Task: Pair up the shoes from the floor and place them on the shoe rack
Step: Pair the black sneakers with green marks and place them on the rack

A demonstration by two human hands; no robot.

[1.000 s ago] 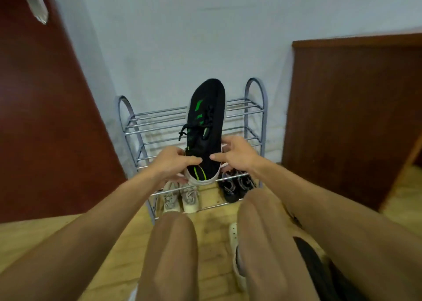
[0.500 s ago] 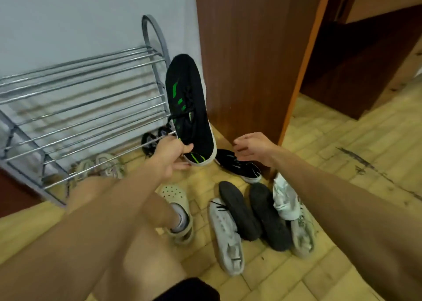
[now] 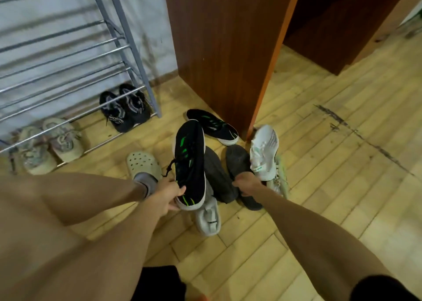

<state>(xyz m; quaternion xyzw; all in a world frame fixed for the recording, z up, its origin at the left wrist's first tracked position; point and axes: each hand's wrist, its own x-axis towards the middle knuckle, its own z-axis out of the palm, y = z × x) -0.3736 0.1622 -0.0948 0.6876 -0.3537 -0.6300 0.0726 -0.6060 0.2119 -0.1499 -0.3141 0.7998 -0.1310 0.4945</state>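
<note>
Blocking the lower left of the view with bare legs and forearms, and cutting off the grey metal-tube shoe rack (image 3: 127, 38) at the top and left edges. Holding a black fabric sneaker with green stripes (image 3: 190, 161) up over the pile on the pale wooden plank floor (image 3: 331, 175), hiding the front of a light grey sneaker (image 3: 209, 219) and the left side of a dark grey slip-on shoe (image 3: 218, 177). Gripping it at the heel end with the left hand (image 3: 167, 195), fingers (image 3: 173, 207) wrapping under the white sole, thumb on the collar. Pointing its toe away from the body toward the wall, long axis running nearly straight up the view, leaning slightly left, upper facing the camera. Resting the right hand (image 3: 245, 183) on a second dark grey slip-on shoe (image 3: 237, 159), fingers curling at its opening, tips out of sight; impossible to tell whether grasping or only touching. Showing the matching black and green sneaker (image 3: 212, 127) flat on the floor just beyond the held one, lying diagonally beside a brown wooden panel (image 3: 217, 38); toe end hard to make out. Showing a white mesh sneaker with mint trim (image 3: 265, 152) lying over a pale green sneaker (image 3: 280, 182), mostly covering it. Showing a pair of black trainers (image 3: 125, 109) and a blurred pair of beige trainers (image 3: 45, 145) in the rack's bottom level, rails crossing in front. Wearing a beige perforated clog (image 3: 142, 162) on one foot.
</note>
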